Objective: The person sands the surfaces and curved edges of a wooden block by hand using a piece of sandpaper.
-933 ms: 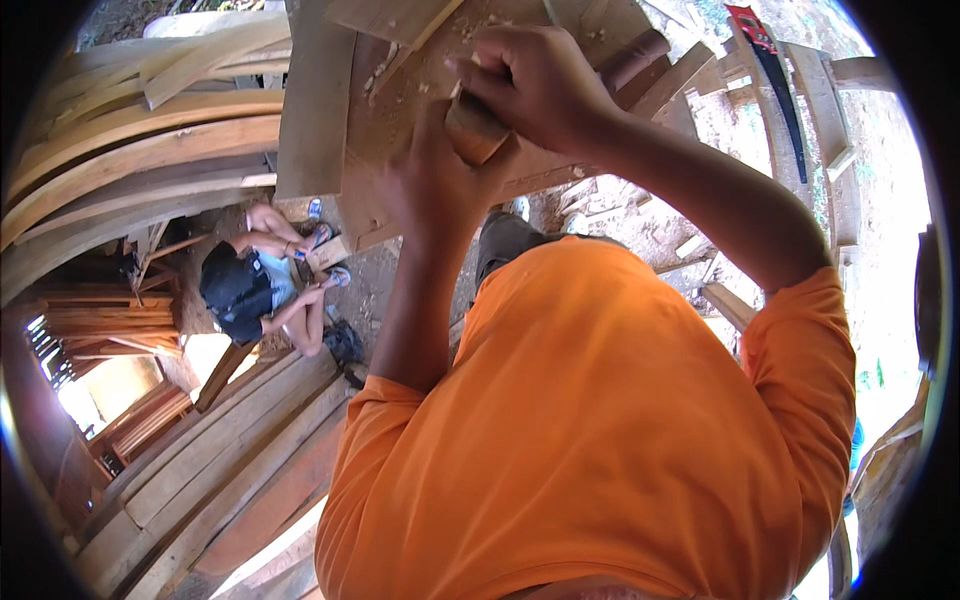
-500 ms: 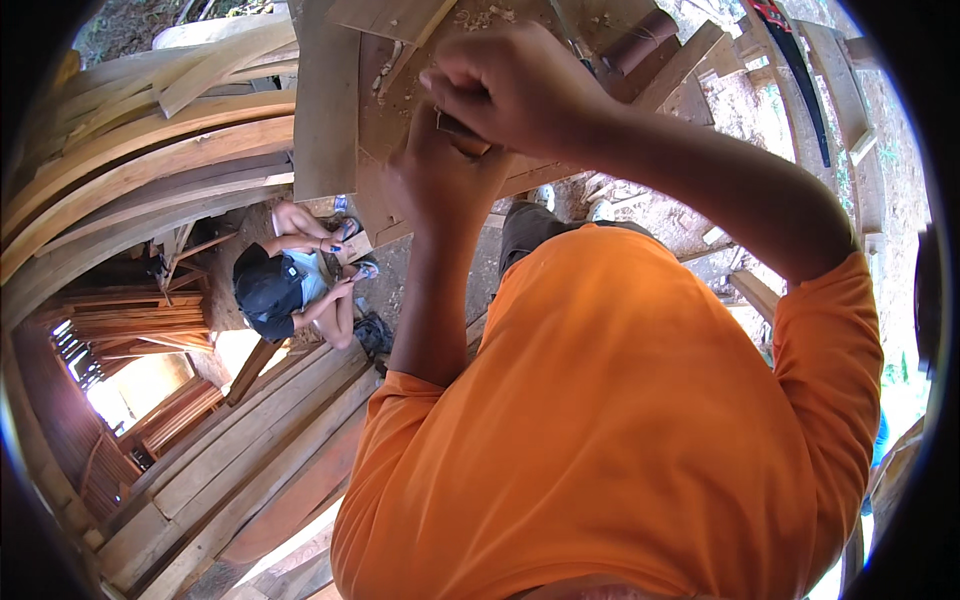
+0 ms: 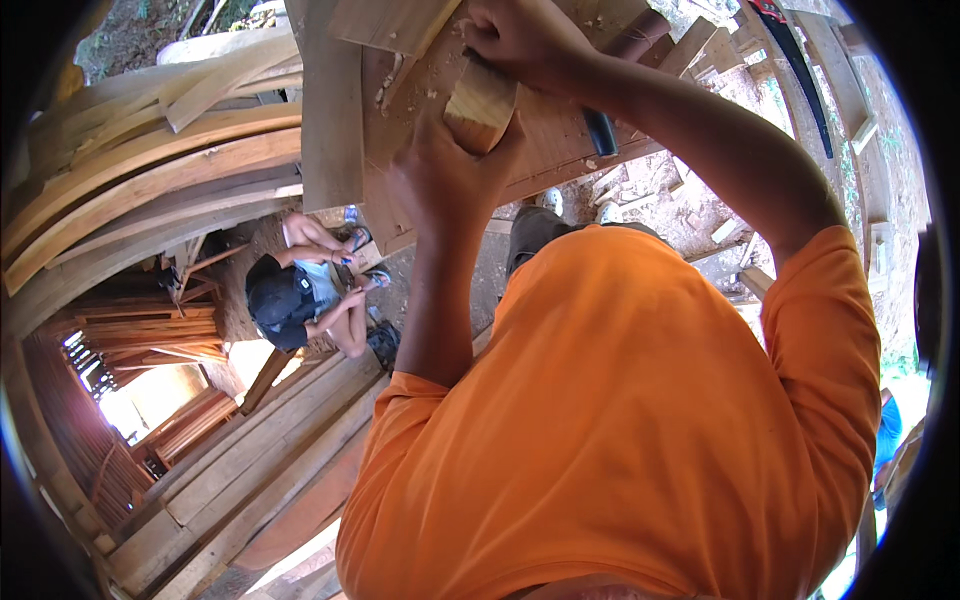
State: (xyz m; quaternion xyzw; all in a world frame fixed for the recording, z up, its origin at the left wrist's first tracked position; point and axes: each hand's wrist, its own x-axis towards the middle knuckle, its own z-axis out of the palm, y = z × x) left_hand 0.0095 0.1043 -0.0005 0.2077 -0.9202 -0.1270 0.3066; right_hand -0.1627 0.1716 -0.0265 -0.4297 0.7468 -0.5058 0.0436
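Note:
My left hand [image 3: 440,180] grips the near end of a pale wooden block [image 3: 480,105] that lies on a broad reddish plank [image 3: 545,140]. Over the block's far end my right hand [image 3: 520,40] is closed, close to the top edge of the view. Both arms reach out from my orange shirt [image 3: 640,430]. A black round handle [image 3: 600,130] shows under my right forearm, and a maroon cylinder [image 3: 640,40] lies just beyond it. Wood chips are scattered on the plank near the block.
Another person [image 3: 300,295] in a dark cap crouches on the dirt ground below at the left. Long curved planks [image 3: 150,170] arch across the left side. Flat boards [image 3: 250,450] are stacked at the lower left. A dark saw blade [image 3: 800,70] lies upper right.
Both hands and the block have slid a little farther away along the plank, toward the top edge. The view has shifted, so the crouching person sits lower in it.

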